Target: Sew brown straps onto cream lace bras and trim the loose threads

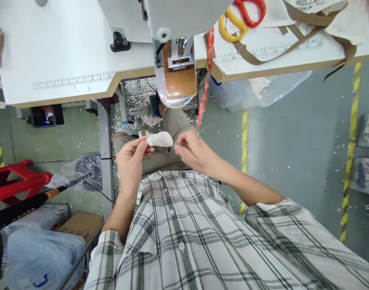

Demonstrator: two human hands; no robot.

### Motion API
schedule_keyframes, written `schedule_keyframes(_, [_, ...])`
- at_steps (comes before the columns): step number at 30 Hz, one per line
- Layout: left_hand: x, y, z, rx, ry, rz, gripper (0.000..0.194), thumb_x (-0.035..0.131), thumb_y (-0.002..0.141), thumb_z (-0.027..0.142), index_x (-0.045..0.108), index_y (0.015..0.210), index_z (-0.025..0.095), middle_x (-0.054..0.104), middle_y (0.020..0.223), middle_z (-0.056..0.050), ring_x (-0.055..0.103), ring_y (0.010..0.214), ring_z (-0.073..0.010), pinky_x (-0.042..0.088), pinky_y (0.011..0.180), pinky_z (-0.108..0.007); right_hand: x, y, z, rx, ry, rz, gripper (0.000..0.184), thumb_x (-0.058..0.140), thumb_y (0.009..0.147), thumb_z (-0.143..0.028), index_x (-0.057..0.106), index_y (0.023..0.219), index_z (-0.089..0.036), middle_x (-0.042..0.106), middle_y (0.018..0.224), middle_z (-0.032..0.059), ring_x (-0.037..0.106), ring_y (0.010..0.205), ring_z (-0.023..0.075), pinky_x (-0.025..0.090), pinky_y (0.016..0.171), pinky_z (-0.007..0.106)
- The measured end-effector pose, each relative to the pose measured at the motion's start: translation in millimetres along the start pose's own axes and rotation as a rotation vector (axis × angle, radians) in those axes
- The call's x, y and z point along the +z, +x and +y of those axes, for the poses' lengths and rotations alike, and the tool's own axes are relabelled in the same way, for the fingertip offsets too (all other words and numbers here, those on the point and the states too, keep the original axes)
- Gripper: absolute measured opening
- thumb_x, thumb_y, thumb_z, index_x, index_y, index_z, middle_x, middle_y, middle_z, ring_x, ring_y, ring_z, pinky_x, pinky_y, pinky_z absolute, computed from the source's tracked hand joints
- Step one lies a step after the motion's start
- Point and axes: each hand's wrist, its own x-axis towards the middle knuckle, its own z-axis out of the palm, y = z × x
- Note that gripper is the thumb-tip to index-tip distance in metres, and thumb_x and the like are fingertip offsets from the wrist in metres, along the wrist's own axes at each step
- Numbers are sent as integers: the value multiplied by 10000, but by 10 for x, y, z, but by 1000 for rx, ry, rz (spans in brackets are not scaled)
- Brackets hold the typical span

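A small white fabric piece (160, 139) with a brown bit near its left end is pinched between the thumb and fingers of my left hand (133, 155), above my lap. Just right of the fabric's rounded end is my right hand (195, 153), slightly blurred, its fingers curled together. Whatever those fingers may hold is hidden or too small to name. A red patterned strap (206, 86) hangs from beside the sewing machine (180, 66) down to the back of my right hand; I cannot tell whether it is held.
The white sewing table (66, 48) spans the front. Red-handled scissors (251, 14), a yellow handle (233, 26) and brown straps (305, 22) lie at its right. Below stands a clear plastic bin (260, 92). A red stand (19, 181) and plastic boxes (42, 249) are at left.
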Motion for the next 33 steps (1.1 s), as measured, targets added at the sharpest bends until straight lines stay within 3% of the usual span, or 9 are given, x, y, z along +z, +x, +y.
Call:
schedule_keyframes(4, [26, -90, 103, 82, 64, 9, 198, 728, 871, 356, 779, 995, 211, 772, 809, -18, 739, 683, -132, 621, 681, -239, 241, 76, -212, 10, 110, -165, 99, 419, 1028, -285, 439, 961, -214, 642, 693, -49, 647, 593, 111, 422, 642, 232])
schedule_keyframes(10, [33, -152, 149, 221, 128, 32, 146, 733, 875, 303, 785, 988, 227, 785, 850, -5, 741, 686, -125, 630, 695, -246, 214, 146, -324, 21, 46, -127, 157, 463, 1015, -256, 514, 885, -185, 699, 722, -42, 610, 521, 73, 372, 603, 215])
schedule_keyframes(20, [43, -139, 116, 262, 179, 31, 160, 719, 886, 301, 777, 1014, 223, 798, 926, -13, 761, 743, -141, 648, 751, -271, 212, 192, -328, 0, -120, -90, 180, 489, 985, -264, 621, 902, -173, 724, 827, 14, 573, 647, 113, 297, 610, 244])
schedule_keyframes(28, [42, -123, 85, 238, 180, 9, 188, 704, 898, 330, 766, 1029, 209, 796, 953, -27, 769, 789, -162, 658, 787, -303, 202, 217, -291, -15, -150, -107, 179, 497, 974, -255, 652, 925, -178, 722, 841, 11, 555, 652, 113, 286, 615, 245])
schedule_keyframes(33, [43, -124, 60, 310, 259, 15, 184, 690, 910, 332, 765, 1021, 205, 794, 945, -27, 768, 794, -163, 649, 774, -296, 210, 232, -270, -19, -157, -100, 188, 495, 977, -248, 633, 872, -177, 711, 819, 5, 555, 655, 108, 278, 616, 247])
